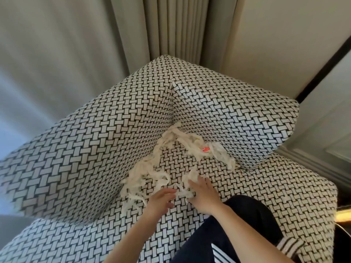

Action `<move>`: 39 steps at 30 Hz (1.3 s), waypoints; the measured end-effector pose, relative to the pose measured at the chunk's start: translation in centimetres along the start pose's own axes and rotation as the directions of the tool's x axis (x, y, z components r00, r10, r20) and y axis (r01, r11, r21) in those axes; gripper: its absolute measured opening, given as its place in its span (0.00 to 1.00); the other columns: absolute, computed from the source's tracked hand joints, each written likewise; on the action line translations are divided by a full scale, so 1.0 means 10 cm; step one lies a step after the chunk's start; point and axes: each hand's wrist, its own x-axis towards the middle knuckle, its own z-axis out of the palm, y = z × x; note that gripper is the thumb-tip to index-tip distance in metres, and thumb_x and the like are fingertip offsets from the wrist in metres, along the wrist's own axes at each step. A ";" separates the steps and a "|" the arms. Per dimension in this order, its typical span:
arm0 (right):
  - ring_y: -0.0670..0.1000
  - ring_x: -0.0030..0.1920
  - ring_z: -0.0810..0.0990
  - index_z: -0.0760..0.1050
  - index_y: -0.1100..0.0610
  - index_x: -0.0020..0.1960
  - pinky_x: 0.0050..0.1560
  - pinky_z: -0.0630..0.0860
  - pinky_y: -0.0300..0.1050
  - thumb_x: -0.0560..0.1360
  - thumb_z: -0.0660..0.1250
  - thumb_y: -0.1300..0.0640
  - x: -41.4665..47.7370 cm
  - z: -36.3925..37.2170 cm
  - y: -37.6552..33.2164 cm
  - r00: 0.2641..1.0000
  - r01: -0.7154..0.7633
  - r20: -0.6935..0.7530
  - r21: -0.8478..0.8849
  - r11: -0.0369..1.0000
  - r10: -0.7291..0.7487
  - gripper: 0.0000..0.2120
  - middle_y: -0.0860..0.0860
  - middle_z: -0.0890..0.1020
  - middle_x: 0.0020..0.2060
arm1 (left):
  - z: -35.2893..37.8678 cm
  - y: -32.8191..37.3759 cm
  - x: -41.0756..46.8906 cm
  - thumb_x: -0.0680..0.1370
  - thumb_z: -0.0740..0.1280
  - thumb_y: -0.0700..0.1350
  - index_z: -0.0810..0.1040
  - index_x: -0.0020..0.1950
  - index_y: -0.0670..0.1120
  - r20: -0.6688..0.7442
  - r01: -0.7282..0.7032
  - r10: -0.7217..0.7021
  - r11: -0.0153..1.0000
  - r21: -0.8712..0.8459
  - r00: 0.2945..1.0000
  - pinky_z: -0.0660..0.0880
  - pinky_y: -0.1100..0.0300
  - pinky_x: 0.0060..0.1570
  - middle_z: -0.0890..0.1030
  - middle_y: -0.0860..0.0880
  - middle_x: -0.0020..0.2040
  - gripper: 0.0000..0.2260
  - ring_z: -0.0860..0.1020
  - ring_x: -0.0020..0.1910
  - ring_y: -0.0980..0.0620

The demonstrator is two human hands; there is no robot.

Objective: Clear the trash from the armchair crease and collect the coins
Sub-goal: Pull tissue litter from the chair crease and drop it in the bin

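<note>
We log left hand [161, 201] loosely open over the armchair seat [256, 196], right hand [204, 196] flat (fingers straight) on paper shreds [140, 175].

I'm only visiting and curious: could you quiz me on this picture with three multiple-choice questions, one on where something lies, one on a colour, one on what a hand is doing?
1. Where do the shredded off-white paper strips lie?
A) on a table
B) along the crease of the black-and-white woven armchair
C) in a bin

2. What colour is the small round piece among the strips?
A) blue
B) green
C) orange-red

3. What is the right hand doing?
A) resting palm down on the strips
B) holding a cup
C) gripping a broom

1 B: the strips trail down the fold between seat and cushions.
2 C: it shows orange-red against the pale paper.
3 A: it lies flat on the strips, beside the left hand.
</note>
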 end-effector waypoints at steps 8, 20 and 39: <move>0.52 0.67 0.69 0.66 0.58 0.71 0.61 0.66 0.41 0.80 0.58 0.54 -0.19 -0.34 0.03 0.996 0.021 -0.089 0.461 0.887 0.023 0.21 0.54 0.68 0.70 | 0.28 -0.27 0.14 0.75 0.65 0.39 0.70 0.65 0.52 -0.049 -0.255 0.309 0.856 0.451 0.950 0.75 0.67 0.47 0.65 0.51 0.68 0.20 0.76 0.51 0.55; 0.50 0.64 0.74 0.74 0.55 0.65 0.67 0.69 0.51 0.77 0.63 0.55 -0.50 -0.61 0.30 0.963 0.034 -0.200 0.758 0.651 0.183 0.17 0.49 0.74 0.65 | 0.69 -0.24 0.40 0.75 0.67 0.48 0.59 0.74 0.51 0.190 -0.362 0.428 0.368 0.856 0.884 0.65 0.55 0.67 0.61 0.52 0.72 0.29 0.58 0.70 0.48; 0.41 0.49 0.78 0.77 0.51 0.61 0.42 0.70 0.30 0.76 0.65 0.59 -0.86 -0.78 0.93 0.881 0.131 -0.372 0.787 0.603 0.293 0.14 0.45 0.80 0.54 | 1.16 0.46 0.42 0.77 0.66 0.42 0.80 0.49 0.46 0.257 -0.516 0.539 0.409 0.753 0.802 0.69 0.65 0.44 0.78 0.51 0.49 0.05 0.75 0.45 0.55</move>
